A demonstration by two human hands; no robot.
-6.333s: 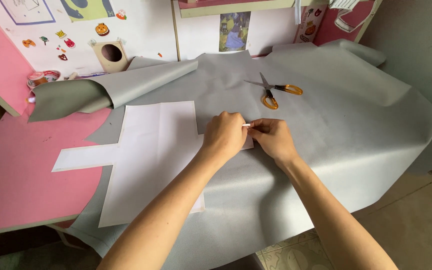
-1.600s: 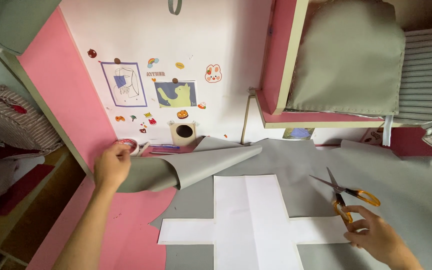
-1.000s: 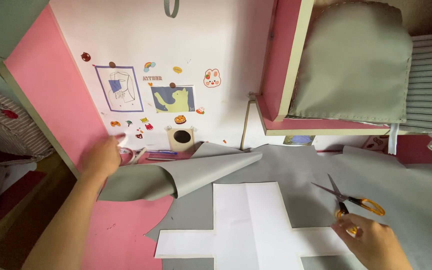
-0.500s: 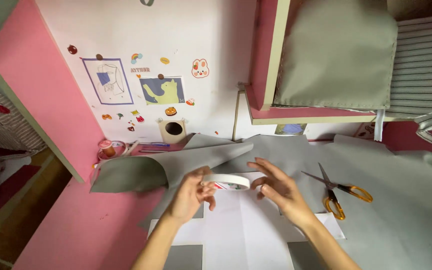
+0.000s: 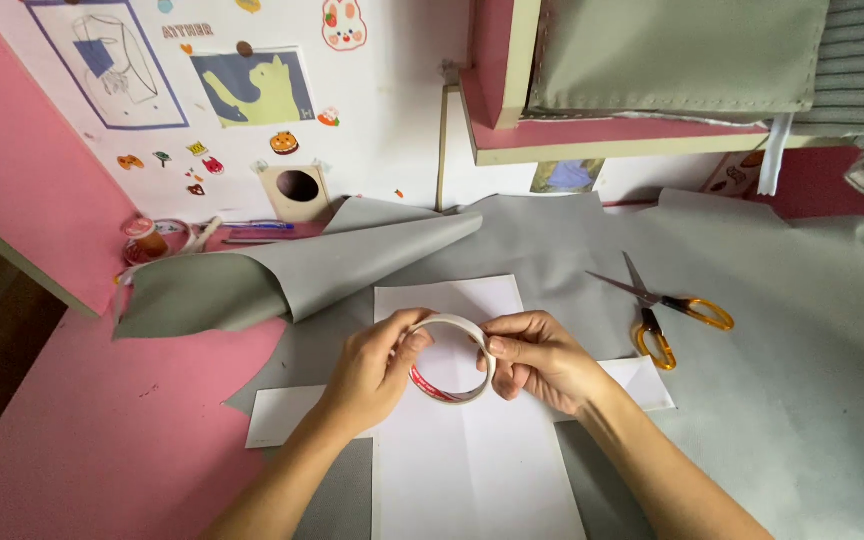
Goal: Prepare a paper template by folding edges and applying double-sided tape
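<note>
Head view. Both hands are raised over the middle of the table, holding one tape roll (image 5: 454, 358) between them. The left hand (image 5: 377, 368) grips the roll's left side, thumb on the outer rim and fingers curled behind it. The right hand (image 5: 537, 358) grips the right side, thumb pressed to the rim near the top and fingers wrapped around the edge. Both grips are closed on the roll. The roll is white with a red inner edge and stands on edge, its open centre facing the camera.

Directly below the roll lies a white cross-shaped paper (image 5: 472, 450), flat on a grey sheet (image 5: 802, 400) that covers most of the pink table (image 5: 82, 440). The sheet's left corner is folded back over itself, forming a loose cone pointing right.

Scissors (image 5: 664, 308) with orange handles lie on the sheet, to the right of the right hand and apart from it, blades slightly open.

At the back left, against the wall, stand a small spool (image 5: 142, 238) and a wooden block with a round hole (image 5: 295, 190).
</note>
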